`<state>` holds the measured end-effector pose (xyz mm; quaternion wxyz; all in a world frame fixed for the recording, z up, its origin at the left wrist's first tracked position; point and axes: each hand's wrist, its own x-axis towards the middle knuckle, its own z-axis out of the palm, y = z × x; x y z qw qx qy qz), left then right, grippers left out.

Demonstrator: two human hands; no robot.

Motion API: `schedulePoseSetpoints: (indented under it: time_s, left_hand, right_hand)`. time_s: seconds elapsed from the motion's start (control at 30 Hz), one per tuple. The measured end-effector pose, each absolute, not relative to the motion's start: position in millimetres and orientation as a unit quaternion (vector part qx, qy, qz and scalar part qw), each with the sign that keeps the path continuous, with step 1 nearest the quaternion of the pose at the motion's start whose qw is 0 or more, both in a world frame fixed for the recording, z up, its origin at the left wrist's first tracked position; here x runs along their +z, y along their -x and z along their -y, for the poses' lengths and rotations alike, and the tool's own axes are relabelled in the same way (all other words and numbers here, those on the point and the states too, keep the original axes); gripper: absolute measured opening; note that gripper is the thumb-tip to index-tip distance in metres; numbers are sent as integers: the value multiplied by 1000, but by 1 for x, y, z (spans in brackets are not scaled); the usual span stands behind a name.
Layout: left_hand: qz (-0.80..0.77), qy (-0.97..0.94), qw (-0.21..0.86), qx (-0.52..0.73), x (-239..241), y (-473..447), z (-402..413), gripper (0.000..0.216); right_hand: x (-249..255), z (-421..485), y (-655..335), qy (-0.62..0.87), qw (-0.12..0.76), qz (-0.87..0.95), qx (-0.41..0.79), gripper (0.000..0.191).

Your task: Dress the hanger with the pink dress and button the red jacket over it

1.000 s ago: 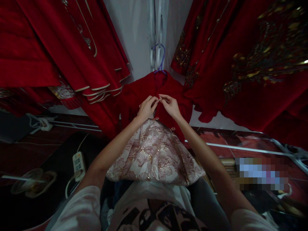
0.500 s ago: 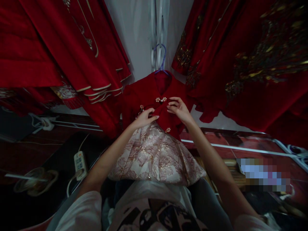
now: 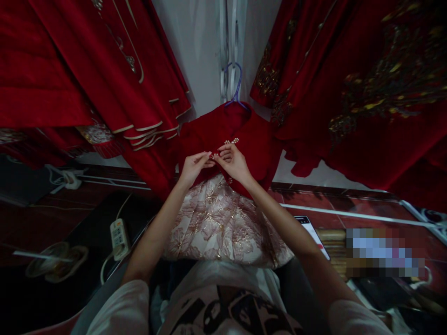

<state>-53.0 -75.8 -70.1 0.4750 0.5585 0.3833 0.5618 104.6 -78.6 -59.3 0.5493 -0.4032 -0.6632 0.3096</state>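
In front of me a small red dress top (image 3: 256,156) with a pale pink, gold-veined floral skirt (image 3: 216,228) hangs from a purple hanger (image 3: 239,83). My left hand (image 3: 195,168) and my right hand (image 3: 234,164) meet at the front of the red top. Between their pinched fingertips sits a beaded clasp (image 3: 214,157), partly covered by the fingers. Just above them, a beaded flower clasp (image 3: 232,141) spans the front opening. Below my right hand another beaded flower (image 3: 230,180) shows in part.
Red garments (image 3: 139,93) hang at the left, and more with gold embroidery (image 3: 377,93) at the right. A power strip (image 3: 119,238) lies on a dark surface at left beside a clear plastic container (image 3: 57,263). Right of my forearm lies a phone (image 3: 310,232).
My right hand has moved down and left across the red top to meet my left hand. Both now pinch the beaded clasp. The right front panel has shifted left.
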Motion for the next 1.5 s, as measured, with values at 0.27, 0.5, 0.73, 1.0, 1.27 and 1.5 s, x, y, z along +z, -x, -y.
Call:
schedulePoseSetpoints:
  time_s: [0.27, 0.5, 0.73, 1.0, 1.27, 1.5]
  left_hand:
    - [-470, -575, 301, 598, -102, 79, 49, 23]
    - [-495, -635, 253, 537, -108, 71, 44, 24]
    - [-468, -583, 345, 567, -107, 64, 39, 24]
    - [-458, -578, 337, 585, -111, 66, 41, 29]
    - [-444, -656, 257, 553, -110, 72, 39, 21]
    - [-491, -693, 39, 526, -122, 68, 86, 21]
  right_hand:
    - [-75, 59, -99, 432, 527, 673, 286, 21]
    - [-79, 57, -100, 441, 488, 719, 226, 18]
    - [-85, 50, -97, 460, 493, 706, 214, 19]
    - [-92, 47, -88, 456, 526, 693, 189, 18]
    - [-93, 50, -87, 443, 541, 696, 164, 11]
    - [-88, 66, -119, 438, 487, 684, 322, 17]
